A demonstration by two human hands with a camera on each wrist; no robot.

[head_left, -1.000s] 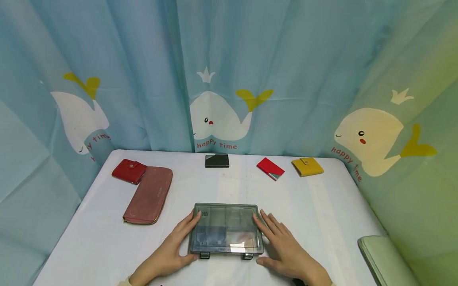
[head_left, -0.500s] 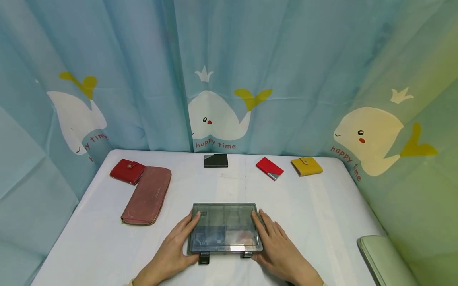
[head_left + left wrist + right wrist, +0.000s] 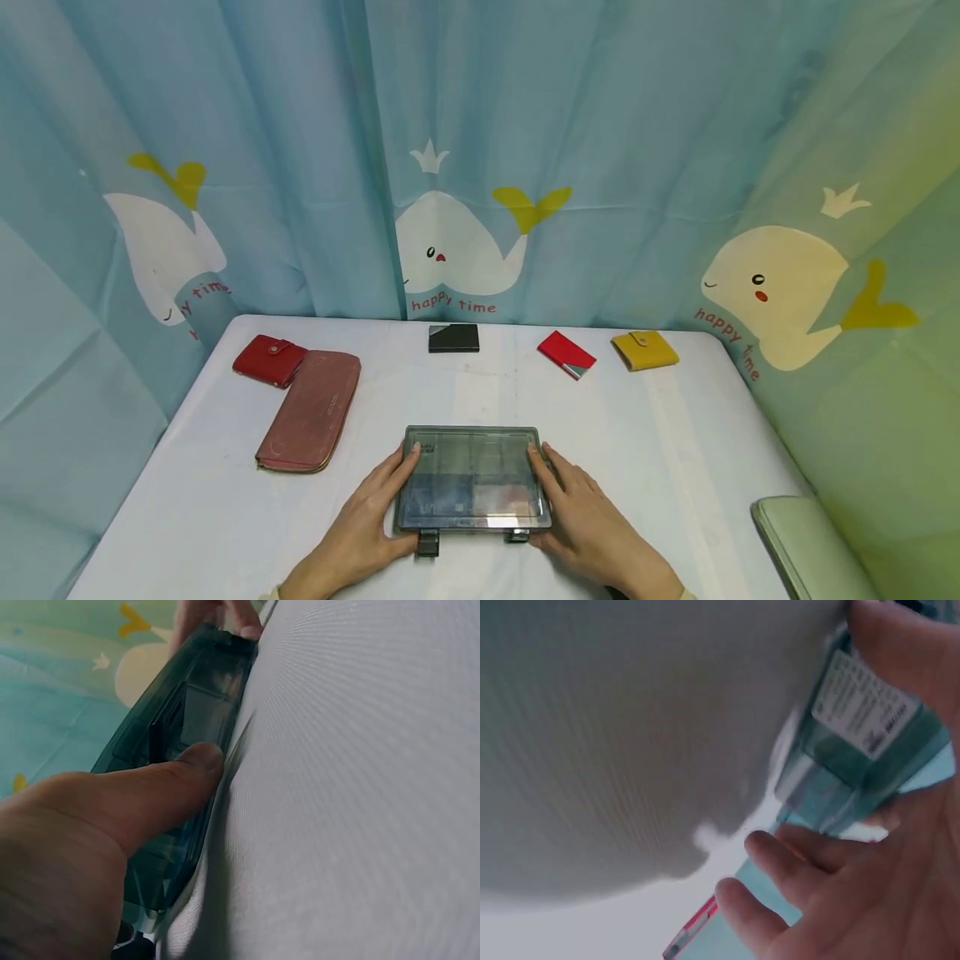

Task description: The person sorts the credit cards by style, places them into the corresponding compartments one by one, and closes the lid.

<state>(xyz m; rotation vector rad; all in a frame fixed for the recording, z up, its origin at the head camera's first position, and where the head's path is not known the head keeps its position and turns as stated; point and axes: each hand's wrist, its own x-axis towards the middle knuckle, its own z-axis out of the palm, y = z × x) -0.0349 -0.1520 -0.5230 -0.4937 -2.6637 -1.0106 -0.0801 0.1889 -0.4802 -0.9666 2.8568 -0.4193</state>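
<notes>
A clear grey-green plastic organizer box (image 3: 472, 467) lies at the near middle of the table, with divided compartments visible through its shut lid. My left hand (image 3: 360, 521) grips its left side, index finger on the lid and thumb at the front by the left latch (image 3: 428, 542), which sticks outward. In the left wrist view, the thumb (image 3: 169, 787) presses the box's front wall. My right hand (image 3: 588, 525) holds the right side, index finger on the lid and thumb near the right latch (image 3: 517, 535). A white printed label (image 3: 862, 705) shows on the box in the right wrist view.
Back left lie a red snap wallet (image 3: 270, 360) and a long dusty-pink zip wallet (image 3: 311, 412). Along the back are a black card case (image 3: 453, 338), a red card case (image 3: 567, 354) and a yellow wallet (image 3: 645, 350). A pale green case (image 3: 813, 546) sits at the right edge.
The left latch has swung outward at the left thumb. My right hand has shifted slightly left, its thumb closer to the right latch. The box stays nearly in place.
</notes>
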